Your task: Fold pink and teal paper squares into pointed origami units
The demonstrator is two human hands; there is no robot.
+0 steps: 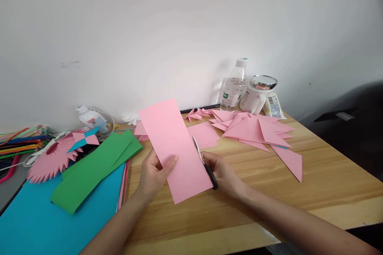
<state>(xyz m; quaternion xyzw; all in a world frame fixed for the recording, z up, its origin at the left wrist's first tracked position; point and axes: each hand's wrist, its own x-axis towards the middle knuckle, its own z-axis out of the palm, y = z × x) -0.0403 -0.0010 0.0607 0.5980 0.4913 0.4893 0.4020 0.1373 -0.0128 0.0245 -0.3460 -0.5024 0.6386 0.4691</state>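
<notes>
My left hand (155,173) pinches a pink paper strip (176,143) by its left edge, thumb on the front face. The strip is held up and tilted above the table. In my right hand (224,175) is a pair of scissors (208,167) with black handles, its blades pointing up along the strip's right edge. Part of the scissors is hidden behind the paper and my fingers, so I cannot tell whether the blades touch the paper. Behind the strip lie pink paper pieces (203,134) and small folded pink shapes (197,115).
Folded pink paper pieces (257,127) are piled at the right. A water bottle (231,91), a white mug (254,99) and a packet (273,105) stand by the wall. Left are green paper strips (89,167), blue sheets (98,211), a pleated pink form (54,159) and a white bottle (92,119).
</notes>
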